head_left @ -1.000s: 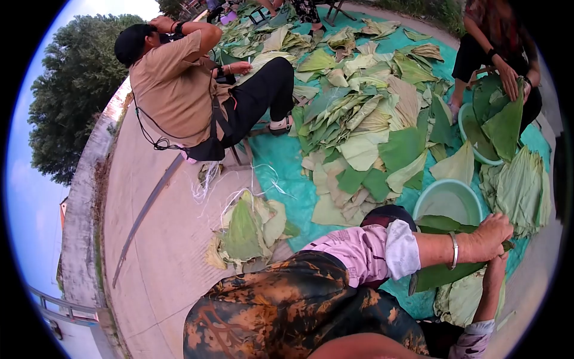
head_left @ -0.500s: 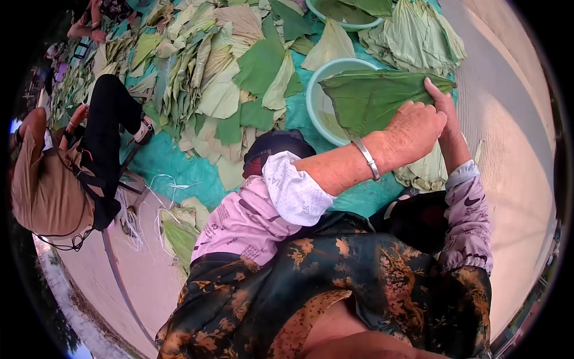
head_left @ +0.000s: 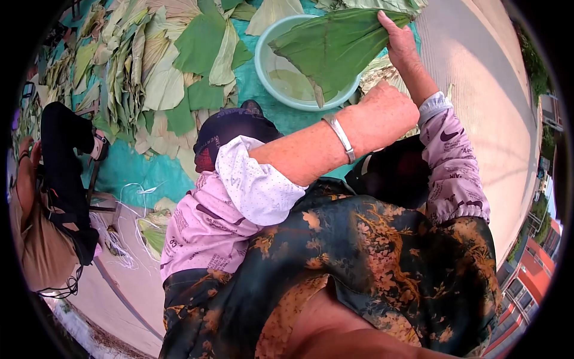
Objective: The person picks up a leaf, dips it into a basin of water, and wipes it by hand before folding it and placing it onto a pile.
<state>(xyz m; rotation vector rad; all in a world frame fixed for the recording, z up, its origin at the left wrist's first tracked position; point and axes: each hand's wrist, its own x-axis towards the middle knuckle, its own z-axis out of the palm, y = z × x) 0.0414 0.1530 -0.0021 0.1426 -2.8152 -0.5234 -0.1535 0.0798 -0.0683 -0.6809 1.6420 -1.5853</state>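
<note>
A large folded green leaf [head_left: 341,48] hangs over a pale green basin [head_left: 262,72] with liquid in it. My right hand [head_left: 403,45] grips the leaf's narrow end at the upper right, thumb on top. Below the leaf is my left hand [head_left: 385,113], closed in a fist, with a silver bracelet on its wrist. Its fingertips are turned away, and whatever they may hold is hidden. The leaf's lower corner droops over the basin's near side.
Piled and flattened leaves [head_left: 164,78] cover the teal sheet [head_left: 137,173] at the left. A seated person [head_left: 45,227] is at the far left, near white strings [head_left: 116,248]. My knee [head_left: 230,134] is close to the basin. Concrete [head_left: 472,90] extends along the right.
The view has swung right and down. My left hand has come away from the leaf and is now lower, while my right hand still holds the narrow end.
</note>
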